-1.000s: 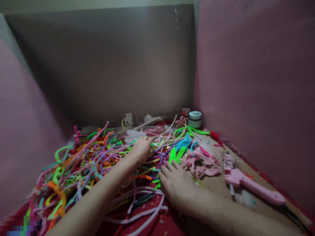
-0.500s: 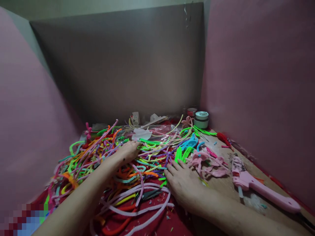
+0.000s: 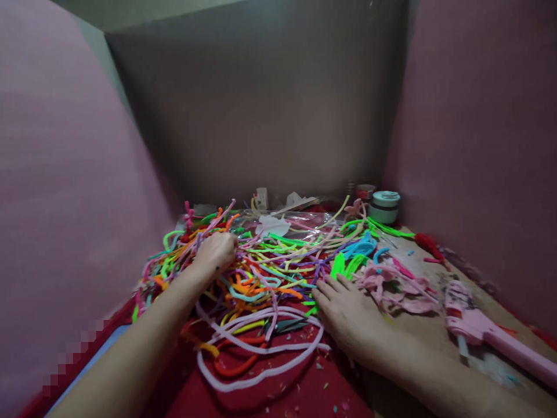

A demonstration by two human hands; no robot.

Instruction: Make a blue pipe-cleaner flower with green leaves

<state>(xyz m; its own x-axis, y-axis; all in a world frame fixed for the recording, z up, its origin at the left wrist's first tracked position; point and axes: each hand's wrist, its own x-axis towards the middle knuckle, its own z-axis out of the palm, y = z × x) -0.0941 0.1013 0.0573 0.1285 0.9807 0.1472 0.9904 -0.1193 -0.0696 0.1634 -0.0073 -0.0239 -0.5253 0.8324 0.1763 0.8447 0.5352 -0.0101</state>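
A tangled heap of coloured pipe cleaners (image 3: 261,267) covers the red cloth (image 3: 278,395) in front of me. My left hand (image 3: 215,251) reaches into the far left part of the heap, its fingers curled down among the strands; what they grip is hidden. Flat on the near right edge of the heap lies my right hand (image 3: 348,313), fingers stretched out beside bright green pieces (image 3: 346,266), holding nothing.
A pink glue gun (image 3: 487,337) lies on the bare wood at the right. Pink scraps (image 3: 395,287) sit beside it. A small round container (image 3: 383,206) and a clear plastic bag (image 3: 282,223) are at the back. Pink and grey panels enclose three sides.
My left hand has moved leftward across the heap, dragging strands with it. My right hand has stayed flat in place. The view has swung left.
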